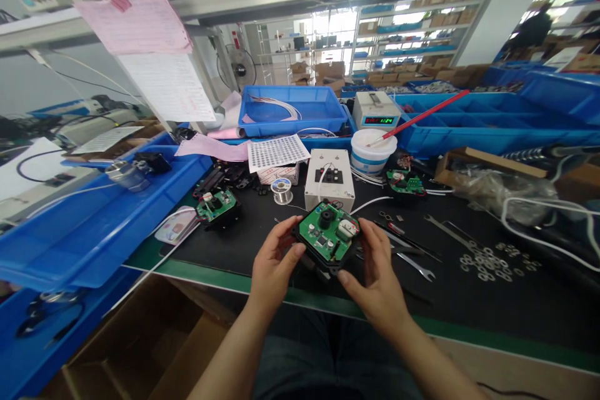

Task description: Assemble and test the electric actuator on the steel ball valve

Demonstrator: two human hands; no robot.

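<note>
Unit (327,236), green PCB (310,224) in blk housing (323,262), sits betw. L hand (276,256) & R hand (375,267), over tabletop's (450,303) front edge. Grip each side: part-curled, fingers & thumb round housing rim. Prob. light, stiff, a bit slick; PCB comps. look fragile, so best held by housing edges, thumbs off comps.

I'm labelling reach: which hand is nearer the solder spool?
Left. The left hand is directly on the wearer's side of the spool; the right hand is farther off, toward the wearer and to the right.
</note>
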